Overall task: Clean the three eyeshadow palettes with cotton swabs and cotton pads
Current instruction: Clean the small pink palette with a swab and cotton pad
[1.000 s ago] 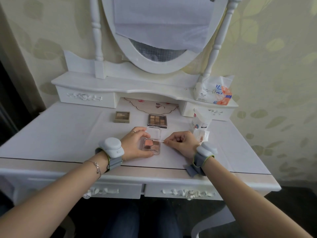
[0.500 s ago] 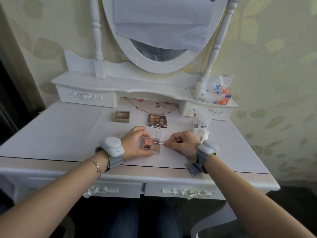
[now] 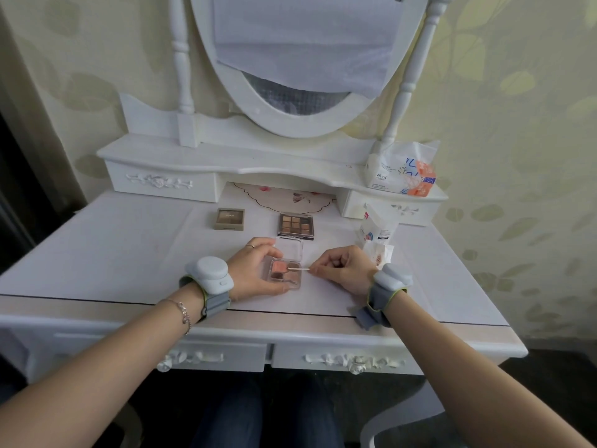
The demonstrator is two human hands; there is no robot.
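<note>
Small clear-lidded pink eyeshadow palette: left hand grips it steady; right hand pinches thin white cotton swab; advise light strokes along pan edges

desk white | open palette pink, brown pans | far palette browns | wallpaper pale leaves, apparently
</note>
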